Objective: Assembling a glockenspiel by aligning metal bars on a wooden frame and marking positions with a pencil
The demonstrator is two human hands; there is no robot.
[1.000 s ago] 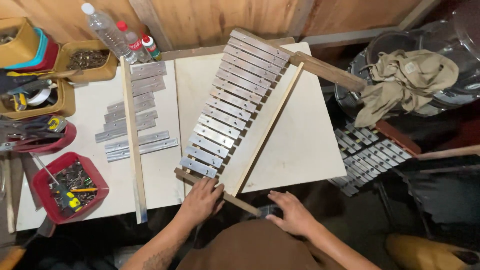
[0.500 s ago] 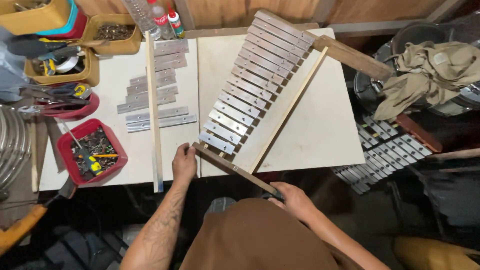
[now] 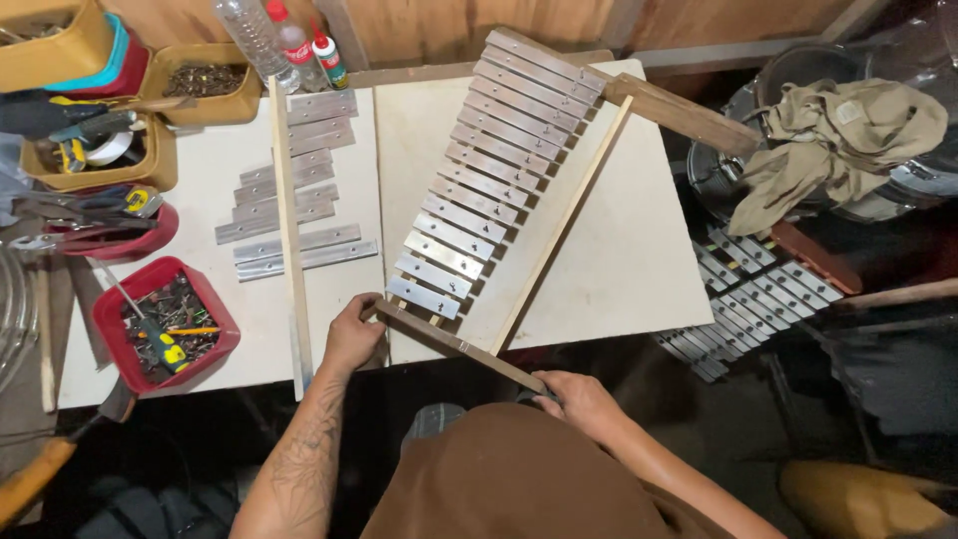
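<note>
— Left hand point(image 3: 351, 337) curled over the left end of the dark wooden crosspiece point(image 3: 459, 347), fingers folded onto it at the near edge of the tabletop point(image 3: 619, 269). Right hand point(image 3: 579, 399) closed round the other end, nearer in and hanging off the edge.

— And the crosspiece itself?

— Slanted, left end farther, right end nearer, just below the nearest plate of the metal-bar instrument point(image 3: 489, 170). Touching the near tip of the pale side rail point(image 3: 559, 225), or very close; hard to tell which.

— Instrument lying how?

— Diagonal across the right half of the tabletop, narrow plates far right, wide plates near left. A matching dark crosspiece point(image 3: 679, 115) at the far end, jutting out to the right.

— Step in hand, by the look of it?

— Probably lining up the near crosspiece against the frame ends. Not seated yet: skewed against the plates, right end unsupported.

— Needed for the next move?

— Likely a firm hold at both ends, the right end swung farther onto the tabletop, the piece squared to the rail tips. Care not to nudge the nearest plate.

— Round about?

— Left of the instrument, a long pale strip point(image 3: 287, 230) running near to far, loose metal plates point(image 3: 294, 200) spread on both sides of it. Near left, a red tub point(image 3: 165, 324) of screws with a screwdriver. Far left, yellow trays and bottles point(image 3: 289, 40). Off the tabletop to the right, a second set of plates point(image 3: 758, 299), and a crumpled cloth point(image 3: 838, 130) farther back.
</note>
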